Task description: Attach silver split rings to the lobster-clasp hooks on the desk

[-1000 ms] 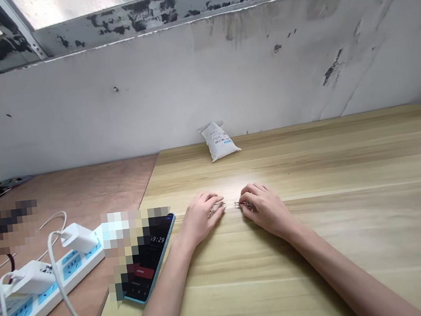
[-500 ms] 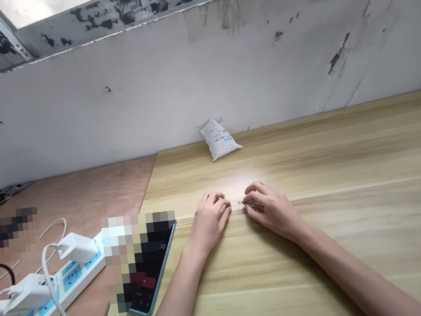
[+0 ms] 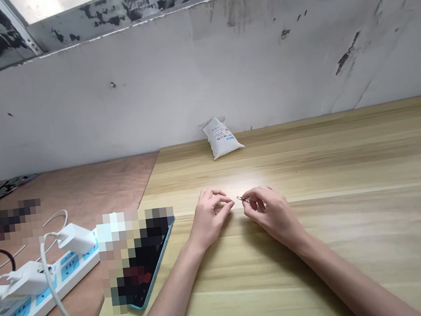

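Right hand [image 3: 273,214]: in front of the white bag [image 3: 223,137]; fingers pinch a paper clip [image 3: 241,198], now lifted off the worktop [image 3: 349,172] with its tip pointing at the other hand.
Left hand [image 3: 210,215]: also in front of the bag, no longer lying flat; thumb and forefinger pressed together, anything between them too small to tell.
Phone [image 3: 147,266]: nearer than the bag and to its left, unmoved.

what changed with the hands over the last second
Both hands raised their fingers off the light wooden tabletop. The left hand curled into a thumb-and-forefinger pinch on a tiny wire clip, hard to make out. The right hand lifted its small silver wire clip, tip pointing toward the left. The white plastic pouch, blue-edged phone and white power strip stayed put.
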{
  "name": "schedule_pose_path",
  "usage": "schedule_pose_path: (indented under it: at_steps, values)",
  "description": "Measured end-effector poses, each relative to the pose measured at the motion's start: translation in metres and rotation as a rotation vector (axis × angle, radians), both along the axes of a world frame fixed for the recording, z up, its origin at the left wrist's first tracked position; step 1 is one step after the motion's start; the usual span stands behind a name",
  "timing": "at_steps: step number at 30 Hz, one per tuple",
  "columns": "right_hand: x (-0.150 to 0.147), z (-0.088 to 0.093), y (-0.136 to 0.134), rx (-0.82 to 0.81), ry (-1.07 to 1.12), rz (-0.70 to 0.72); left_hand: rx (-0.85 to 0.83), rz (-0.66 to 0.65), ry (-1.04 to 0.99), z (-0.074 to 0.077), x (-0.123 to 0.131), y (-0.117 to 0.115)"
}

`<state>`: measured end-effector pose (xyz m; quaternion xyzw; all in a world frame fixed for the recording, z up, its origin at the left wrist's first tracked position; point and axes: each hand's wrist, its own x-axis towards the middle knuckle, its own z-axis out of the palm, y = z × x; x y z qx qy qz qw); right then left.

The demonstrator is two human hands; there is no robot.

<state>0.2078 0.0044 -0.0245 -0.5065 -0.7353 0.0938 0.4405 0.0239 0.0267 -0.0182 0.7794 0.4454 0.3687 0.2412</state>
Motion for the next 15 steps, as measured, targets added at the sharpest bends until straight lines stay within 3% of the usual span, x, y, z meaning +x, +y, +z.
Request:
schedule_pose_path:
  at_steps: [8, 15]
  values:
    - [0.0042, 0.0019, -0.0005, -0.180, 0.343, 0.049, -0.089, 0.071, -0.214, 0.0021, -0.0018, 0.0006]
    - [0.0008, 0.0040, -0.0031, -0.184, 0.313, 0.127, -0.214, 0.102, -0.337, -0.0023, -0.0044, 0.0015]
